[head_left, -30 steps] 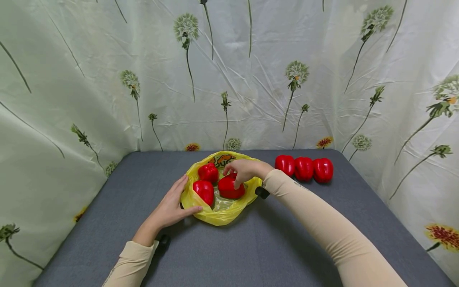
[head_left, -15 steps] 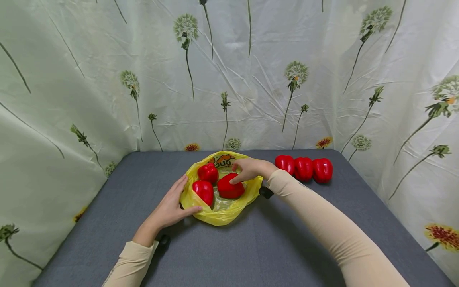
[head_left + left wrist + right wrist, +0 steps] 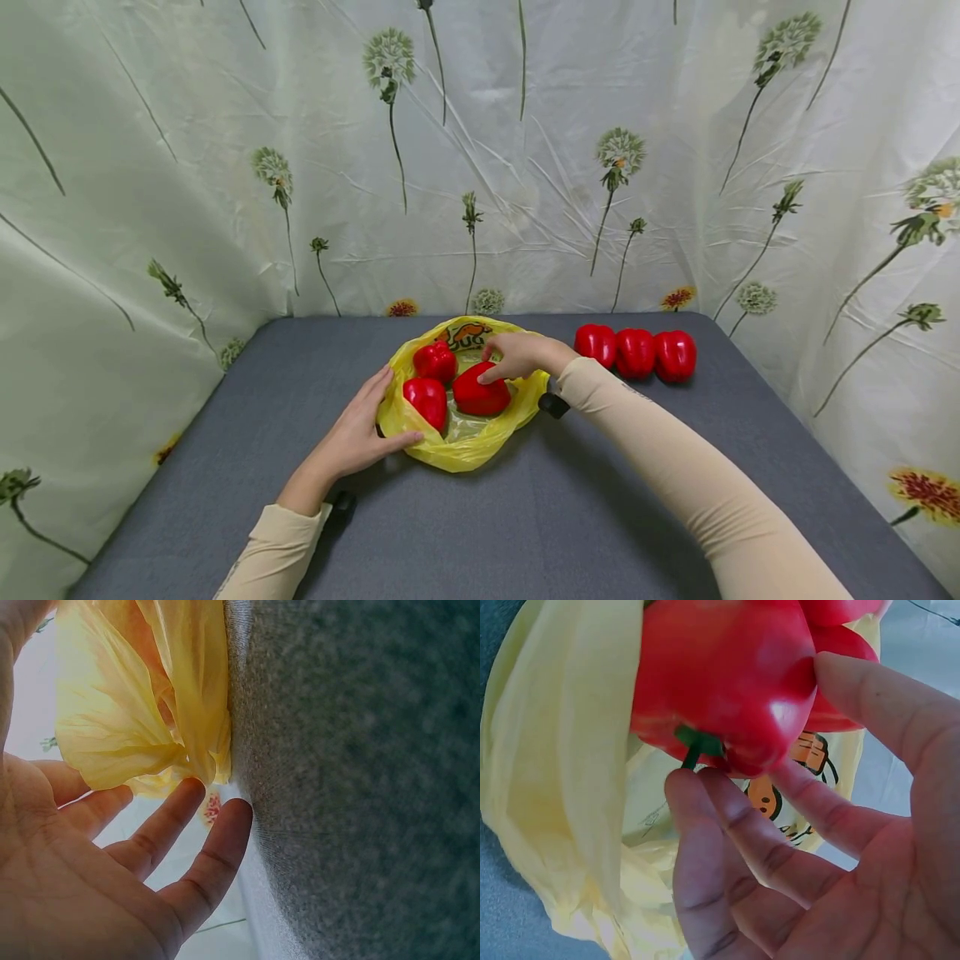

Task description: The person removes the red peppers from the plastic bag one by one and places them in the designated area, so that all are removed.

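Observation:
A yellow plastic bag point(image 3: 461, 457) stands on the table with its mouth spread wide. Inside it lie three red bell peppers: one at the back left point(image 3: 435, 362), one at the front left point(image 3: 425, 402) and one on the right point(image 3: 480, 398). My left hand point(image 3: 363, 429) rests with extended fingers against the bag's left side, thumb at the front rim. Reaching in from the right, my right hand point(image 3: 517, 354) touches the right-hand pepper with thumb and loosely bent fingertips. In the right wrist view, gaps show between these fingers, near the pepper's green stem point(image 3: 694, 746).
Another three red bell peppers point(image 3: 635, 353) stand in a row at the table's back right, behind my right forearm. The grey table point(image 3: 480, 533) meets a white curtain point(image 3: 525, 167) printed with dandelions at the back and sides.
My right hand has shifted its fingers on the right-hand pepper, which has turned and slid slightly left. The left hand and the bag have hardly moved.

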Available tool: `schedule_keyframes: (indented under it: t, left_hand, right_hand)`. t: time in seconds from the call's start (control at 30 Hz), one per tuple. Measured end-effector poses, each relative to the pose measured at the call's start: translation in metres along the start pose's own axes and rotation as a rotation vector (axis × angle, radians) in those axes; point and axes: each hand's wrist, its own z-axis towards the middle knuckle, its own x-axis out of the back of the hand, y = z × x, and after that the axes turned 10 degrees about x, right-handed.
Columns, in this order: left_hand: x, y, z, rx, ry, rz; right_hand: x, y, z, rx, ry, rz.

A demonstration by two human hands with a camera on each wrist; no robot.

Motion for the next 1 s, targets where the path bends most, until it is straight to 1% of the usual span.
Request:
schedule_keyframes:
  t: [0.13, 0.23, 0.4, 0.5, 0.6, 0.67, 0.73, 0.87, 1.0]
  left_hand:
    - [0.000, -0.001, 0.000, 0.006, -0.004, 0.001]
    - [0.000, -0.001, 0.001, 0.001, -0.001, 0.002]
    - [0.000, -0.002, 0.001, -0.003, 0.002, 0.004]
    - [-0.001, -0.002, 0.000, -0.001, 0.003, 0.003]
    - [-0.001, -0.002, 0.000, -0.007, 0.006, 0.004]
    - [-0.001, -0.002, 0.000, -0.011, 0.010, 0.007]
    - [-0.001, -0.002, 0.001, -0.013, 0.012, 0.009]
    - [-0.001, -0.001, 0.000, -0.014, 0.014, 0.009]
    - [-0.001, -0.001, 0.001, -0.024, 0.018, 0.008]
  right_hand:
    - [-0.001, -0.002, 0.004, 0.026, 0.014, -0.011]
    - [-0.002, -0.003, 0.005, 0.060, 0.024, -0.015]
    - [-0.003, -0.004, 0.004, 0.119, 0.023, 0.011]
    - [-0.003, -0.003, 0.003, 0.128, 0.033, 0.020]
    - [-0.003, 0.000, 0.001, 0.102, 0.071, 0.004]
    - [-0.003, 0.002, -0.001, 0.059, 0.095, 0.012]
    - [-0.004, 0.003, -0.003, 0.005, 0.105, 0.045]
    - [-0.008, 0.004, -0.005, -0.090, 0.087, 0.148]
    - [-0.013, 0.004, -0.003, -0.115, 0.068, 0.175]
